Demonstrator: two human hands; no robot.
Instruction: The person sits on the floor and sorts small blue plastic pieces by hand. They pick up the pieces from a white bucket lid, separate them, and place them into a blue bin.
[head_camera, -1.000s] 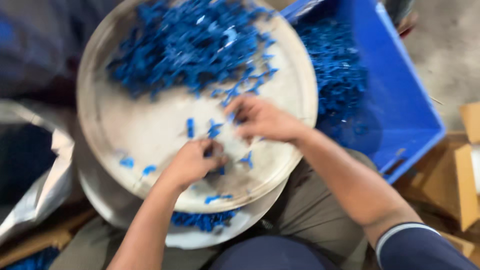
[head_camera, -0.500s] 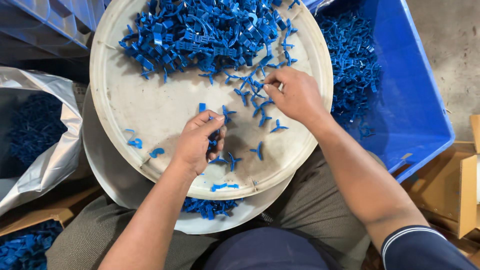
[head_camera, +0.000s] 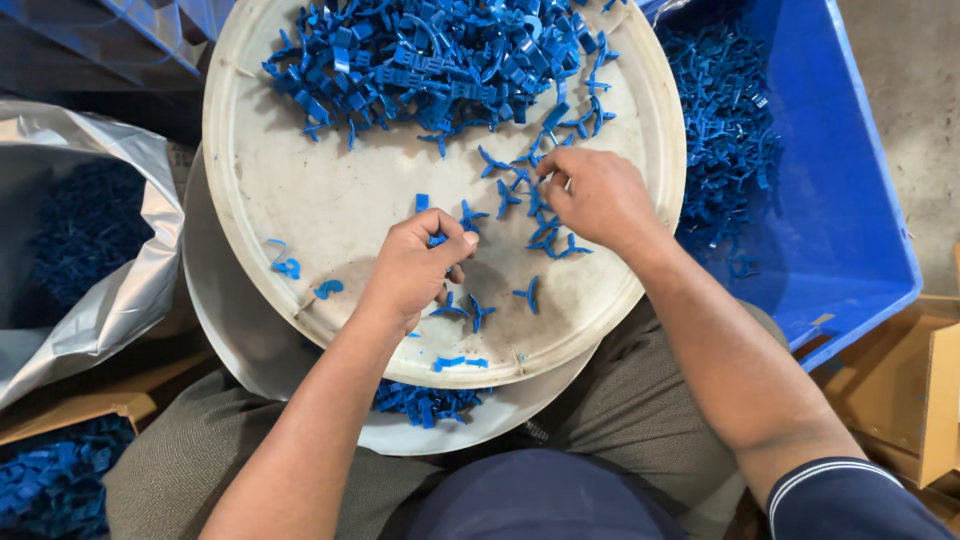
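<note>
Person seated, round off-white plastic tray (head_camera: 300, 200) across the lap. Left hand (head_camera: 415, 270) curled shut over small blue winged plastic pieces (head_camera: 437, 240), a bit of blue showing between thumb and fingers. Right hand (head_camera: 600, 195) pinching one of the loose blue pieces (head_camera: 545, 235) scattered just under its fingertips. Beyond both hands, a large heap of tangled blue plastic parts (head_camera: 430, 60) untouched, so most looks undone. Second tray (head_camera: 240, 340) beneath holds a few pieces. Blue crate (head_camera: 860, 200) right of the fingers, silver bag (head_camera: 120, 290) left, both holding blue parts.
</note>
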